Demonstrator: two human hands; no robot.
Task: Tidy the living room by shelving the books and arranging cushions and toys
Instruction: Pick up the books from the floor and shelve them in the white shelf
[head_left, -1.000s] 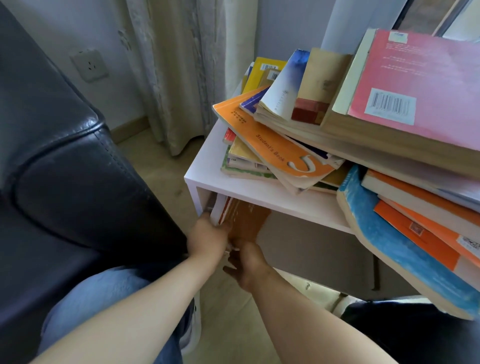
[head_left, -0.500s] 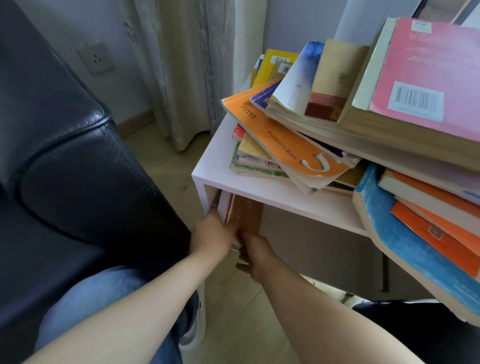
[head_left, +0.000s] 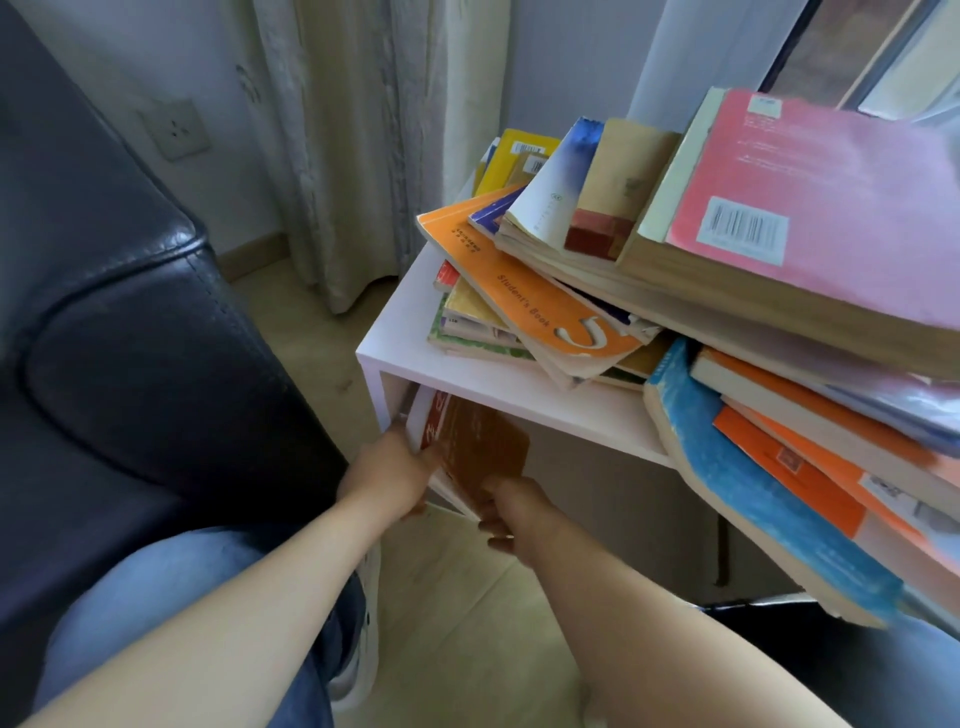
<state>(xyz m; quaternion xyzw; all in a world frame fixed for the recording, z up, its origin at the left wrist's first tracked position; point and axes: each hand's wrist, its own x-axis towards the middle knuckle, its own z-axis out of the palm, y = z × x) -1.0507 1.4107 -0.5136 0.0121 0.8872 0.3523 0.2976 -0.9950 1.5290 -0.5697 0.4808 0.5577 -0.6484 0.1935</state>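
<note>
Left of the bench, the black leather sofa (head_left: 130, 338) fills that whole side, its arm just beside the bench's left edge. The white bench (head_left: 415, 332) stands between the sofa and a pale curtain (head_left: 353, 145). Its top carries a sprawling heap of books (head_left: 675, 291). A thick pink-covered book (head_left: 831, 208) lies tilted on top of the heap at the far right. An orange Student's Book (head_left: 530, 306) slants toward the near left corner, and a blue book (head_left: 753, 493) hangs over the near edge on the right.

Under the top, at the near left corner, the brown book (head_left: 483, 447) stands tilted, partly out of the lower space, with a pale-edged book (head_left: 418, 415) against its left side. My 2 hands are on the brown book. My left hand (head_left: 387, 478) grips its left edge, thumb on the cover, the rest hidden behind. My right hand (head_left: 511, 512) holds its lower right corner, fingers (head_left: 493, 540) curled under it.
</note>
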